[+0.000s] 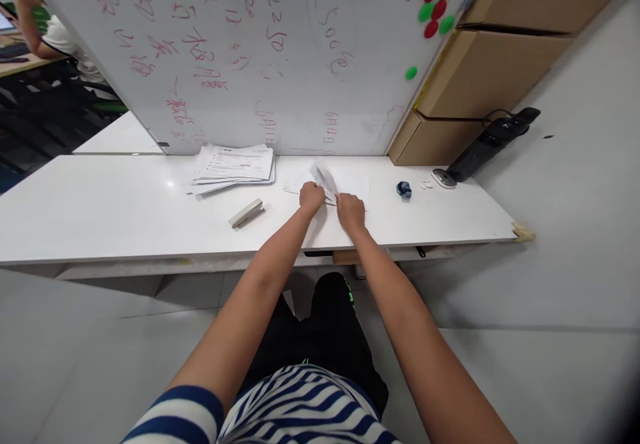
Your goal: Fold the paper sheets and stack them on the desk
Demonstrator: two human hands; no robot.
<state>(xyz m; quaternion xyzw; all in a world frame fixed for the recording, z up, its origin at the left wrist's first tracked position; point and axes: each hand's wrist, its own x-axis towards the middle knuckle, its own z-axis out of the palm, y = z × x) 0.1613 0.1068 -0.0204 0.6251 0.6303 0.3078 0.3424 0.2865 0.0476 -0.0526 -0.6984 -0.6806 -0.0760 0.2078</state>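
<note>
Both hands work over white paper sheets (354, 183) near the middle of the white desk. My left hand (312, 197) is closed on the edge of a sheet. Close by on its right, my right hand (351, 211) pinches paper too, thumb toward the left hand. Between them a sheet (324, 179) stands up tilted and bent, apart from the flat paper beneath. A grey stapler (247, 213) lies to the left of my left hand. Farther left and back sits a stack of printed papers (235, 165). The fingertips are partly hidden by the hands.
A whiteboard (290, 111) with red writing rises behind the desk (125, 217). Cardboard boxes (495, 74), a black bottle (487, 143), a mouse (443, 178) and a small dark blue object (404, 190) are at the right. A person (55, 34) sits beyond the board at left.
</note>
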